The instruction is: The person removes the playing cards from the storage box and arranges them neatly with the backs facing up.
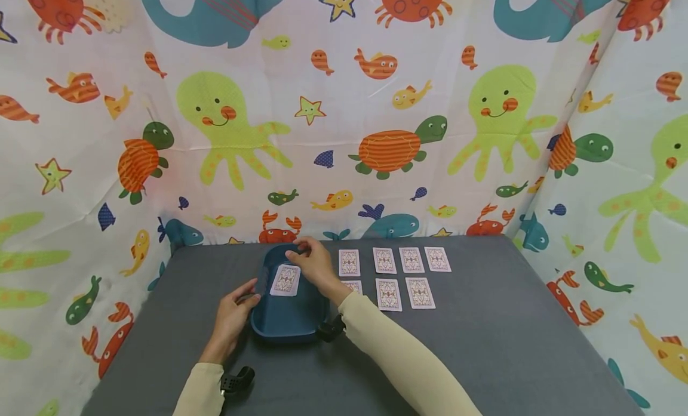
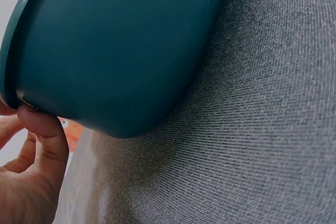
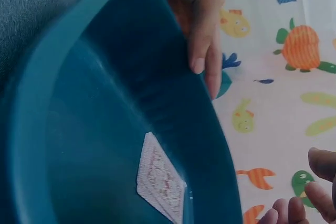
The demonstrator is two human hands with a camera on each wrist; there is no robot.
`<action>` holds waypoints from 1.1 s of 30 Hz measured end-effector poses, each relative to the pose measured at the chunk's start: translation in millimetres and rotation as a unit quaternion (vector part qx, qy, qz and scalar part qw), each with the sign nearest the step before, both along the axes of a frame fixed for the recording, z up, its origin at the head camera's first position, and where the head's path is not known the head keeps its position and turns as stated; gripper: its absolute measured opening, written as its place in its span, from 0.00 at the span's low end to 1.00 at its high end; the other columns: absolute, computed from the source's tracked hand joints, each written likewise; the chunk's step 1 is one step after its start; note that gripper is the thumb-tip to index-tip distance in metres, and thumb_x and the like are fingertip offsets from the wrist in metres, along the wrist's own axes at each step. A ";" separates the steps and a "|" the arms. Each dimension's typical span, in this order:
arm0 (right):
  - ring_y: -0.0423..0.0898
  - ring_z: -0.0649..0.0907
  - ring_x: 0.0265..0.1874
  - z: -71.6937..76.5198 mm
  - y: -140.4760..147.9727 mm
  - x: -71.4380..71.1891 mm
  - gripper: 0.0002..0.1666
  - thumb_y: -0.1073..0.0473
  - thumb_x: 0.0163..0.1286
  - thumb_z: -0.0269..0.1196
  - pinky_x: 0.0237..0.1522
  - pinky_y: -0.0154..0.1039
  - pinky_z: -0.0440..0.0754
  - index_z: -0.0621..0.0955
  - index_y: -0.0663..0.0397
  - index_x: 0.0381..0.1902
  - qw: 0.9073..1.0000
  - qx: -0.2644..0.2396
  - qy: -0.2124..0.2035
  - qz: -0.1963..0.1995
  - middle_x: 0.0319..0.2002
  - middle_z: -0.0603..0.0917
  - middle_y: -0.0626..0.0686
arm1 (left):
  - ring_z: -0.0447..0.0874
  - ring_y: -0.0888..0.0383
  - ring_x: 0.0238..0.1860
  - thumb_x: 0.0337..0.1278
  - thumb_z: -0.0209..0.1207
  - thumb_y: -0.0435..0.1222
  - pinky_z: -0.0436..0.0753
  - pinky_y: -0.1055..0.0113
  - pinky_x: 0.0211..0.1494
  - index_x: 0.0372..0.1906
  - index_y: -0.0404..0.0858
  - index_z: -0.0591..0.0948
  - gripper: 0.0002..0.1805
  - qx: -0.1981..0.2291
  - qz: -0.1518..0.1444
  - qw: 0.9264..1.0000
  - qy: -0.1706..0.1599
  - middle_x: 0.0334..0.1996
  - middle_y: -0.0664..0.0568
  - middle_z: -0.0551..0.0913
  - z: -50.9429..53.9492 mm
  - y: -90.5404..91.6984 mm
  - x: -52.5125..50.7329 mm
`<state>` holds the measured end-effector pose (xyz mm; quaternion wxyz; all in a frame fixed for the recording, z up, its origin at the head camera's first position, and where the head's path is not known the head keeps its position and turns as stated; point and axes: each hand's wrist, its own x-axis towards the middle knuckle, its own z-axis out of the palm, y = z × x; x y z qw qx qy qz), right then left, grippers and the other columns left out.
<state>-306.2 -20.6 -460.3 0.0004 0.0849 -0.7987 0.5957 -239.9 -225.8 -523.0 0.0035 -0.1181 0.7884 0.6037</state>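
A dark teal plastic tray [image 1: 290,335] with raised sides stands on the grey surface. Inside it lies a small pile of playing cards [image 1: 285,280], patterned backs up. At the tray's left side, my left hand [image 1: 232,314] touches the rim; in the left wrist view its thumb [image 2: 43,124] rests against the outside of the rim. Over the tray's far right part is my right hand [image 1: 317,265], fingers bent loosely. The right wrist view shows the right fingertips [image 3: 296,211] apart, with nothing visible between them.
Right of the tray, several playing cards [image 1: 411,260] lie backs up in two rows on the grey table [image 1: 484,344]. One front-row card [image 1: 352,286] is partly covered by the right forearm. A curtain [image 1: 333,195] printed with sea animals hangs behind and at both sides.
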 end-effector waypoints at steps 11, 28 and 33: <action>0.44 0.77 0.38 -17.2 -15.8 -18.4 0.22 0.49 0.67 0.65 0.44 0.39 0.78 0.79 0.51 0.55 1.000 0.020 -0.001 -0.019 0.51 0.80 0.59 | 0.73 0.54 0.57 0.67 0.57 0.38 0.74 0.72 0.45 0.69 0.47 0.73 0.25 -0.006 0.001 1.000 0.008 0.63 0.44 0.73 0.0 0.8 1.7; 0.48 0.78 0.41 -38.0 -25.1 -32.7 0.24 0.52 0.64 0.69 0.44 0.44 0.80 0.81 0.52 0.56 0.994 0.083 -0.069 -0.026 0.47 0.81 0.55 | 0.76 0.60 0.49 0.66 0.58 0.37 0.75 0.69 0.41 0.68 0.45 0.74 0.25 0.001 0.009 1.000 0.014 0.61 0.44 0.74 -1.1 0.8 0.4; 0.45 0.79 0.32 -46.8 -25.9 -35.1 0.24 0.54 0.62 0.70 0.37 0.40 0.80 0.82 0.54 0.55 0.993 0.087 -0.081 -0.028 0.38 0.83 0.54 | 0.75 0.55 0.53 0.66 0.57 0.36 0.75 0.70 0.43 0.68 0.45 0.74 0.25 0.004 0.005 1.000 0.014 0.62 0.43 0.73 0.7 0.7 0.7</action>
